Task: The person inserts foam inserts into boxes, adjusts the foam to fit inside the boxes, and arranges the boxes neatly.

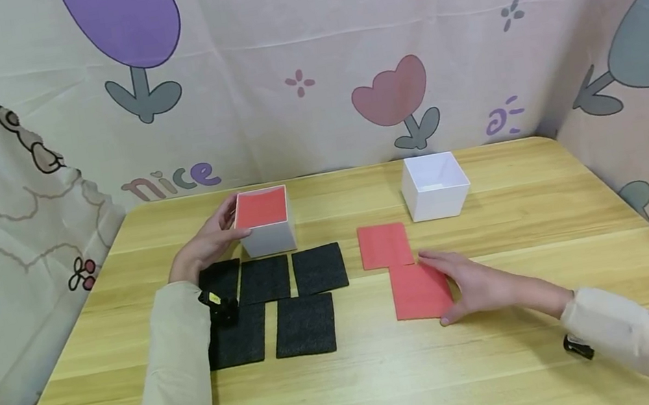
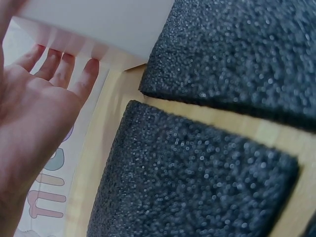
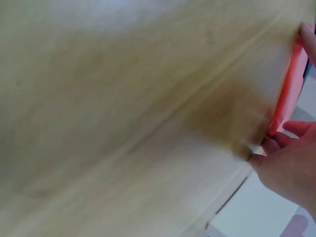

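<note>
My left hand (image 1: 206,243) holds a white box (image 1: 270,239) at the back left, thumb over its near rim and fingers along its side. A red square (image 1: 261,208) lies inside that box near the top. At the right, my right hand (image 1: 479,281) spans a flat red foam square (image 1: 418,292) on the table, thumb at its near corner and fingers at its far edge. Another red square (image 1: 383,246) lies just beyond, touching it. In the right wrist view, the fingers (image 3: 296,128) meet the edge of the red square (image 3: 291,86).
Several black foam squares (image 1: 304,326) lie in two rows in front of the left box, partly under the left wrist. A second white box (image 1: 439,200), open at the top, stands at the back right. The wooden table (image 1: 388,387) ends at a printed cloth (image 1: 301,123).
</note>
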Demonstrator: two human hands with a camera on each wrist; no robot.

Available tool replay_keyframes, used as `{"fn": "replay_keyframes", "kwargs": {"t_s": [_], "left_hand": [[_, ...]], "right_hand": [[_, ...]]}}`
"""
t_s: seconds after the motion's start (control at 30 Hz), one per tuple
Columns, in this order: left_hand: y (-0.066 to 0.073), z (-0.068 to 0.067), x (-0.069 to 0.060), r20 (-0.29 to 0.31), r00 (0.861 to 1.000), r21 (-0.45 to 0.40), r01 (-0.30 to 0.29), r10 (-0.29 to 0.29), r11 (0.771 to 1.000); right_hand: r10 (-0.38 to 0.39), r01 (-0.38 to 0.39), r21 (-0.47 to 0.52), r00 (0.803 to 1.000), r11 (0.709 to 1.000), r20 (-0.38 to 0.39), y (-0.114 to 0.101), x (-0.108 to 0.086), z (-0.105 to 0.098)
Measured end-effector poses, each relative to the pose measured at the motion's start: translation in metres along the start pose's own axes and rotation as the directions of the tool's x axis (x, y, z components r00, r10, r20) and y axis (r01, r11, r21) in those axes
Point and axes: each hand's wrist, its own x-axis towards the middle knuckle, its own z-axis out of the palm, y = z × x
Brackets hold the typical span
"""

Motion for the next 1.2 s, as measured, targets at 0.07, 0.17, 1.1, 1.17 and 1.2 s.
{"fn": "replay_keyframes", "kwargs": {"t_s": [0.07,0.17,1.1,1.17,1.2], "left_hand": [[0.001,0.001,0.000,0.003,1.000,-0.005,-0.004,0.004,1.000],[0.001,0.002,0.001,0.004,1.000,-0.014,-0.012,0.013,1.000],[-0.001,0.000,0.002,-0.007,1.000,-0.026,-0.004,0.004,1.000],[-0.001,0.000,0.002,-0.008,1.000,-0.026,-0.005,0.005,1.000],[-0.001,0.000,0.002,-0.008,1.000,-0.023,-0.006,0.006,1.000]], "right_hand": [[0.006,-0.007,-0.038,1.000,0.999,-0.025,-0.001,-0.002,0.001],[0.003,-0.008,-0.085,0.999,0.996,-0.055,-0.002,-0.004,0.000],[-0.193,0.161,-0.289,0.977,0.944,-0.086,-0.020,0.013,-0.022],[-0.196,0.161,-0.280,0.975,0.946,-0.103,-0.021,0.019,-0.027],[-0.200,0.163,-0.275,0.973,0.948,-0.113,-0.021,0.023,-0.030]]}}
